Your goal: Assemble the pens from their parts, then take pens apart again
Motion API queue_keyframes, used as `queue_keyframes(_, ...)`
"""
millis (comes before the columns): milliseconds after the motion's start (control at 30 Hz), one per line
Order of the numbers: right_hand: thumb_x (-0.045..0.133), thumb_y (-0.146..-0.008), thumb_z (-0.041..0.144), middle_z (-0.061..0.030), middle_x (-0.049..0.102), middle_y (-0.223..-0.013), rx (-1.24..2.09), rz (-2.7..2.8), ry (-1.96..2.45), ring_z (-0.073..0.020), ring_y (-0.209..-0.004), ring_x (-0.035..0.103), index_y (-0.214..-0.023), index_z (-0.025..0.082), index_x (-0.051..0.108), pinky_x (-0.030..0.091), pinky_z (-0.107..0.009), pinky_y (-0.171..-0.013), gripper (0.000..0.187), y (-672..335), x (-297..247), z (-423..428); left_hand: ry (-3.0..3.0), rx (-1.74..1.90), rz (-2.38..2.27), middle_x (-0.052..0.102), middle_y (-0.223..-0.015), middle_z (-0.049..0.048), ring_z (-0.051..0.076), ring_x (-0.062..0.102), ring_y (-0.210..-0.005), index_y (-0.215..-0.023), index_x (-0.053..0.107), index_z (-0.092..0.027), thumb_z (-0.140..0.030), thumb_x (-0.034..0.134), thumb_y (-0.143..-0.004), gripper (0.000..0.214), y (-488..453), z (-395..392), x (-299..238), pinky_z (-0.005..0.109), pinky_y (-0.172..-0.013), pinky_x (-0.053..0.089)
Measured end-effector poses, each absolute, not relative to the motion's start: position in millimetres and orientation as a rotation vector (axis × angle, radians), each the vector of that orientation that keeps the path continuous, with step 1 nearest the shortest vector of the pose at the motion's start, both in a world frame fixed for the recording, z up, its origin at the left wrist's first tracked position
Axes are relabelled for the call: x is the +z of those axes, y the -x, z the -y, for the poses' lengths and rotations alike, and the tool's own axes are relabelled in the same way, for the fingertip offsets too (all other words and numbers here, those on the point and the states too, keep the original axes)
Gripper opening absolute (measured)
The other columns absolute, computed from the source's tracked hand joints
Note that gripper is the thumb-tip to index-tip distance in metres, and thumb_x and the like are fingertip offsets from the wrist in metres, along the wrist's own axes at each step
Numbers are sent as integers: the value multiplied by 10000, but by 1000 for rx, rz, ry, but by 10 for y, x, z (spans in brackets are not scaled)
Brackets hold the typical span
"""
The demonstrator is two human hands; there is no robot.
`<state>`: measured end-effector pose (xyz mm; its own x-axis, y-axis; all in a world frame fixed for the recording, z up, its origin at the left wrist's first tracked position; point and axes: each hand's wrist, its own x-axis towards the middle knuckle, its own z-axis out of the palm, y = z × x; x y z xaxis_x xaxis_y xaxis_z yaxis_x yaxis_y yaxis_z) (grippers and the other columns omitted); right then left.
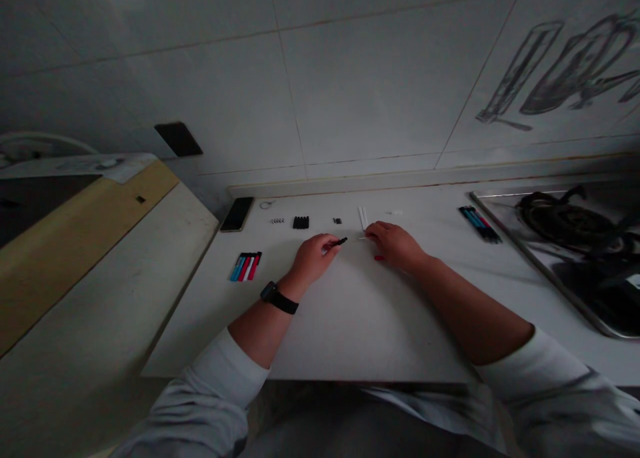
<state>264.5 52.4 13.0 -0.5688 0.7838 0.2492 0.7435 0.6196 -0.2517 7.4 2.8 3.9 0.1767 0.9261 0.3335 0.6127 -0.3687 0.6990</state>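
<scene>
My left hand (313, 258) is closed on a small black pen part (341, 241), whose tip points to the right. Facing it, my right hand (397, 246) pinches a thin white pen refill (363, 237); its end stays a little apart from the black part. A short red piece (379, 258) lies on the table just under the right fingers. Beyond that hand are several white refills (363, 217). Small dark pieces (337, 221), a row of black pen parts (301, 223) and several tiny springs (277, 221) lie further left.
Blue, red and white pen barrels (245, 267) lie at the left of the white table (360, 338). A phone (237, 214) and a thin ring (267, 205) are at the back left. Several pens (479, 225) lie beside the gas stove (555, 225) on the right. Tiled wall stands behind.
</scene>
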Motion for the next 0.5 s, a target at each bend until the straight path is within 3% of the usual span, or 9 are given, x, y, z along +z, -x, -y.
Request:
queue_keyframes(100,483,-989,140,-97,700,-1084,215,2463,1214,-204,-955,648,-1075,192,697,454,-282,-848,236,-2632,144,-506,-2041,1043,-1453,774,-1030,56,175,725,-921,-1044,733,-198,-191,709,-897,149,-76,-31,50,335,-883,585)
queue_keyframes(500,525,-969,240,-92,671,-989,282,2371,1086,-174,-809,620,-982,182,682,477,-282,-779,168,-2604,208,-416,-2114,997,-1480,755,-987,45,180,694,-916,-1018,744,-203,-200,715,-896,125,-65,-26,75,327,-861,553)
